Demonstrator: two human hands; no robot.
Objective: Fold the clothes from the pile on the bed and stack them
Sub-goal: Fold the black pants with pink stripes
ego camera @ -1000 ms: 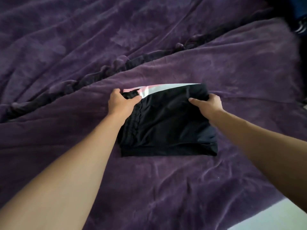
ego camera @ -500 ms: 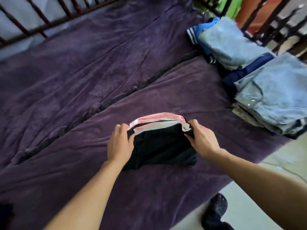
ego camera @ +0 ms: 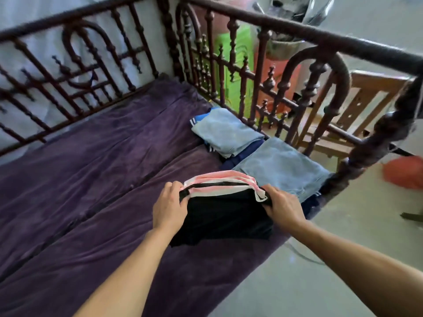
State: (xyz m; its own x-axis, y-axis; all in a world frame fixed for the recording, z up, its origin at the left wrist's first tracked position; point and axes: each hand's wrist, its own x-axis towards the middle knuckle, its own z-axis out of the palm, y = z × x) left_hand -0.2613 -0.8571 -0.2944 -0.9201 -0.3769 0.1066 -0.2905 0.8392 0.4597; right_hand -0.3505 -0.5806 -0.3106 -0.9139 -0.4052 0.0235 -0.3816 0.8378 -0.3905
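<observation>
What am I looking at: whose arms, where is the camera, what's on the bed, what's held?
No machine here: these are a person's two bare arms. All the pictures come from one wide-angle camera worn on the person's head, looking forward and down. The bed has a dark turned-wood railing and is covered by a purple plush blanket. On its right side lie a far stack of folded clothes and a near stack, each topped by light-blue denim. The left hand and the right hand each grip one side of a folded black garment with pink and white stripes. Whether it rests on the blanket or is lifted, I cannot tell.
</observation>
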